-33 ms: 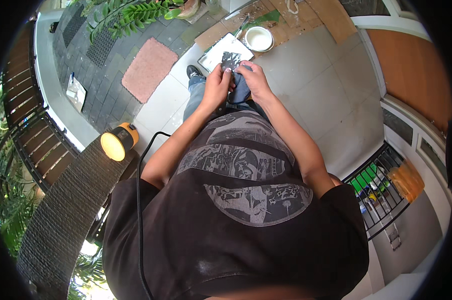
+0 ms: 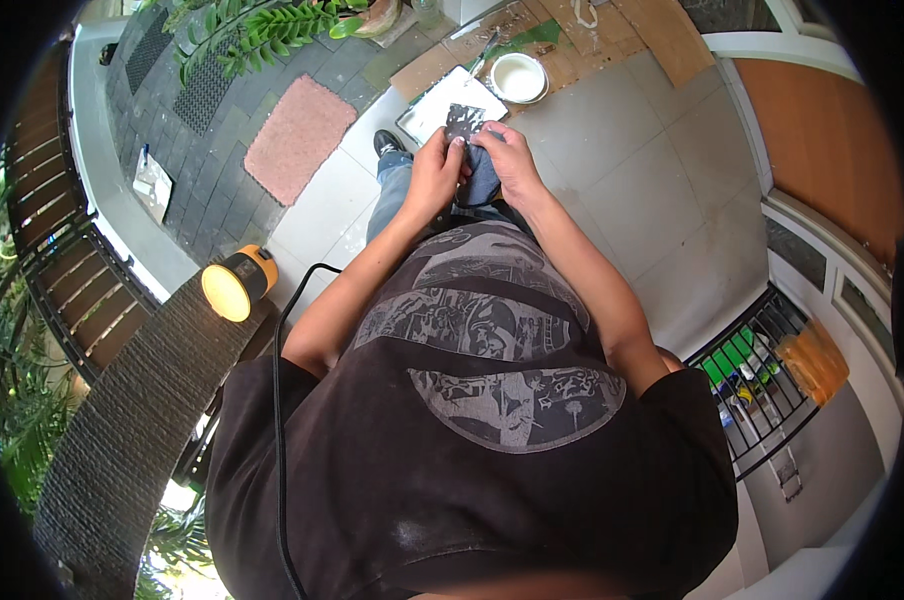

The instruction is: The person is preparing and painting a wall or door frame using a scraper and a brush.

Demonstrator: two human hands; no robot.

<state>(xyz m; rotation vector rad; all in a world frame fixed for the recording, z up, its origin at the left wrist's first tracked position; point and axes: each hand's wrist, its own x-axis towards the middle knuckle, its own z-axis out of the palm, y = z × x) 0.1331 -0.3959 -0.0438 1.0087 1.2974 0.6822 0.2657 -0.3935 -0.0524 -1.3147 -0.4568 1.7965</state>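
Both hands meet over my lap in the head view. My left hand [image 2: 439, 168] is closed, its thumb and fingers pinching the lower edge of a dark, flat, squarish piece with white paint smears [image 2: 465, 121]. Closed close beside it, my right hand [image 2: 508, 162] pinches at the piece's right lower corner, thumb and forefinger together. I cannot make out the piece's exact kind. Blue-grey fabric [image 2: 483, 180] shows between and below the hands. Just beyond them lies a white paint tray [image 2: 427, 112] with a brush [image 2: 487, 48] at its far edge. To its right stands a white bucket of pale paint [image 2: 519, 78].
Cardboard sheets [image 2: 592, 35] cover the floor at the back. A pink mat [image 2: 300, 140] lies left, near a potted plant [image 2: 272, 30]. A lit yellow-and-black lamp [image 2: 238, 283] sits on a textured ledge [image 2: 142, 400] at my left. A black cable [image 2: 280, 440] runs across my shirt.
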